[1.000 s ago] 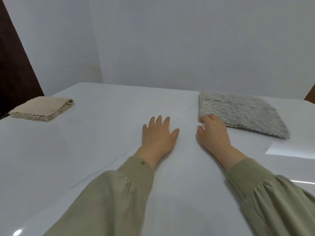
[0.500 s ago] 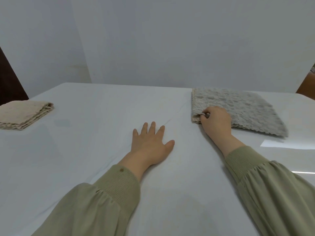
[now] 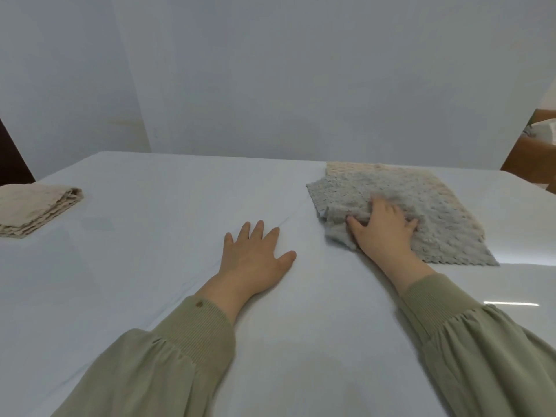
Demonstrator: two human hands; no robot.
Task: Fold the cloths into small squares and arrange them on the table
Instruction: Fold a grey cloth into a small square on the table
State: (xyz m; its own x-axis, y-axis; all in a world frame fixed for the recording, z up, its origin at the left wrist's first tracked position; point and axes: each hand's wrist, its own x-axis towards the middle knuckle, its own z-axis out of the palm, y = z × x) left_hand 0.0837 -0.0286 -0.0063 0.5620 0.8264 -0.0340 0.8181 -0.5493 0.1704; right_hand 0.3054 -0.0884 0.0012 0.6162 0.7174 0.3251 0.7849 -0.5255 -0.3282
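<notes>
A grey fluffy cloth point(image 3: 400, 200) lies on top of a stack at the right of the white table point(image 3: 168, 206), with a beige cloth edge point(image 3: 346, 168) showing beneath it at the back. My right hand point(image 3: 382, 233) grips the grey cloth's near left corner, which is bunched up and pulled off the stack. My left hand point(image 3: 255, 257) rests flat on the table, fingers apart, holding nothing. A folded beige cloth point(image 3: 33, 207) sits at the table's left edge.
A grey wall rises just behind the table. A brown wooden piece of furniture point(image 3: 532, 155) stands at the far right, and a dark panel point(image 3: 12, 164) at the far left. A shiny strip of table surface point(image 3: 517, 263) shows beside the cloth stack.
My right hand has closed on the grey cloth's near left corner and dragged it leftward, crumpling it and uncovering the beige layer below. My left hand stayed flat.
</notes>
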